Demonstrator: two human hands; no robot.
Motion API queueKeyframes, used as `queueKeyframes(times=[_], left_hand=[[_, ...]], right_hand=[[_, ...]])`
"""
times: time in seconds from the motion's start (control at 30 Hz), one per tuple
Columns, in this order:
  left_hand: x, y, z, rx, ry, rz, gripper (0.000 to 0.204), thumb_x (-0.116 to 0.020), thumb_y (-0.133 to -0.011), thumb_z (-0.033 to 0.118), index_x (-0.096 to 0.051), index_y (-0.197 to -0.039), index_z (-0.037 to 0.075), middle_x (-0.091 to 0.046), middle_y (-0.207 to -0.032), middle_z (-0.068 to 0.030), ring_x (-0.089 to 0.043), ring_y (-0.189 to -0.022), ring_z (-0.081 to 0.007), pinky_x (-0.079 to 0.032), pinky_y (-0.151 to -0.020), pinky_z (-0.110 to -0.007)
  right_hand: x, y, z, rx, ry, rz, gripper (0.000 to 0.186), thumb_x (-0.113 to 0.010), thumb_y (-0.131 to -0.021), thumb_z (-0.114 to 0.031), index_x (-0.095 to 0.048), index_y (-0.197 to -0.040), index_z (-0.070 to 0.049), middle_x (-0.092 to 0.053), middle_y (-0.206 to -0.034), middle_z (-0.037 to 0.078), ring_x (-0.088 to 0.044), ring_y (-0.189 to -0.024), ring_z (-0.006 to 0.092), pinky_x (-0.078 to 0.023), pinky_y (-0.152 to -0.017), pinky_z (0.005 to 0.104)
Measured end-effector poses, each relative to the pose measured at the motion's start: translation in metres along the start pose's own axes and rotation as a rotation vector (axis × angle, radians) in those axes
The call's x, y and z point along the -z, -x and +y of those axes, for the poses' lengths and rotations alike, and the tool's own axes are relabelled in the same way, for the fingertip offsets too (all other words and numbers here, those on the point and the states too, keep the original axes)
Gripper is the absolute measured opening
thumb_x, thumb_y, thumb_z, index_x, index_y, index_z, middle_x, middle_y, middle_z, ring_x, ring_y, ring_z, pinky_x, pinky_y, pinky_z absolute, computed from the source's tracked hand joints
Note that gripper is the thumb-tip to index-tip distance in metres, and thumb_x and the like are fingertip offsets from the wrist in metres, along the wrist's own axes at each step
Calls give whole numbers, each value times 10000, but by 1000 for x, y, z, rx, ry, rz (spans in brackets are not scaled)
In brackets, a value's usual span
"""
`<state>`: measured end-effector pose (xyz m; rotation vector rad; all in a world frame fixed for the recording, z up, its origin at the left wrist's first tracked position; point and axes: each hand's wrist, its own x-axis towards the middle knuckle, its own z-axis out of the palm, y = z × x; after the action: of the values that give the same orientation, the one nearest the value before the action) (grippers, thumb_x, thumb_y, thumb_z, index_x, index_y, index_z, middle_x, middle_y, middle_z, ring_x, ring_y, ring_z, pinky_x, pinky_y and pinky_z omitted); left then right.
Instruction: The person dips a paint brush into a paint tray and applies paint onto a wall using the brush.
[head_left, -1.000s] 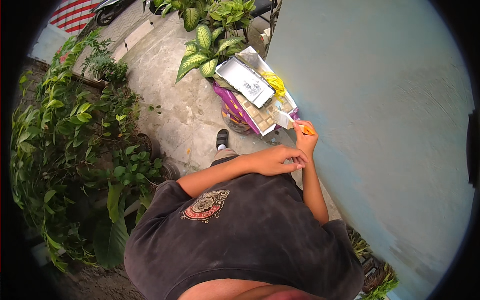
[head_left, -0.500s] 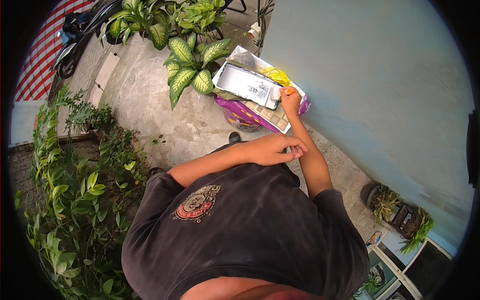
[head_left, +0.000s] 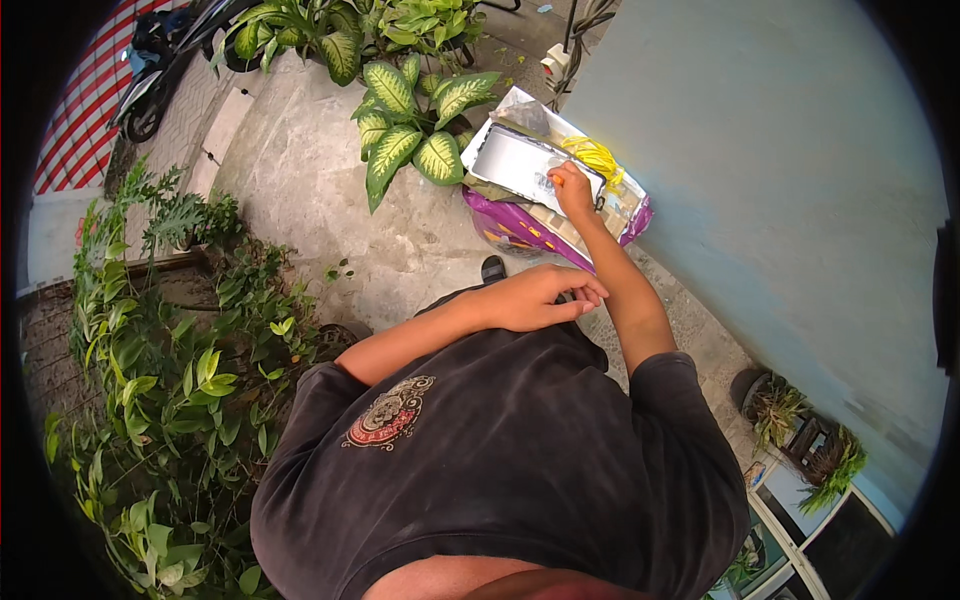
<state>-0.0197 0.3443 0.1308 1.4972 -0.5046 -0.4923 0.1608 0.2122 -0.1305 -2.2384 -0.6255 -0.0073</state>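
Observation:
My right hand (head_left: 574, 195) grips a paintbrush (head_left: 556, 179) with an orange handle, down in a white tray (head_left: 502, 158) with grey smears; the bristles are mostly hidden under my hand. The tray rests in a white, box-like container (head_left: 518, 96) with tan squares, a crumpled grey item and yellow stringy material (head_left: 598, 156). Purple plastic (head_left: 490, 213) shows under it. My left hand (head_left: 545, 300) is held above my dark shirt, near my right forearm, fingers loosely curled and apart, holding nothing.
A pale blue-grey wall (head_left: 780, 170) runs along the right, with potted plants (head_left: 776, 410) at its foot. Dense greenery (head_left: 150, 420) lines the left, leafy plants (head_left: 400, 140) stand ahead, and a motorbike (head_left: 150, 105) is parked beyond the concrete ground (head_left: 290, 160).
My right hand has moved forward with the brush, from the container's near end into the tray. My left hand stays near my body, slightly higher in view. The camera view has shifted.

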Motion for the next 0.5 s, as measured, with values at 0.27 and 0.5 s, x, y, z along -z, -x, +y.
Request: queueKeyframes(times=[0.27, 0.5], left_hand=[[17, 7, -3, -16, -11, 33, 289, -584, -964, 133, -622, -1201, -28, -722, -1031, -143, -702, -985, -249, -534, -883, -358], [15, -3, 3, -58, -34, -48, 288, -579, -965, 134, -624, -1201, -24, -720, -1037, -139, -697, -995, -238, -535, -891, -354]], right_hand=[[23, -11, -25, -51, -43, 18, 81, -759, -803, -44, -738, -879, -59, -651, -850, 139, -662, -811, 336, -523, -746, 401], [19, -20, 1, -86, -54, 15, 107, -779, -794, -69, -735, -888, -44, -679, -885, 140, -670, -816, 345, -528, -760, 403]])
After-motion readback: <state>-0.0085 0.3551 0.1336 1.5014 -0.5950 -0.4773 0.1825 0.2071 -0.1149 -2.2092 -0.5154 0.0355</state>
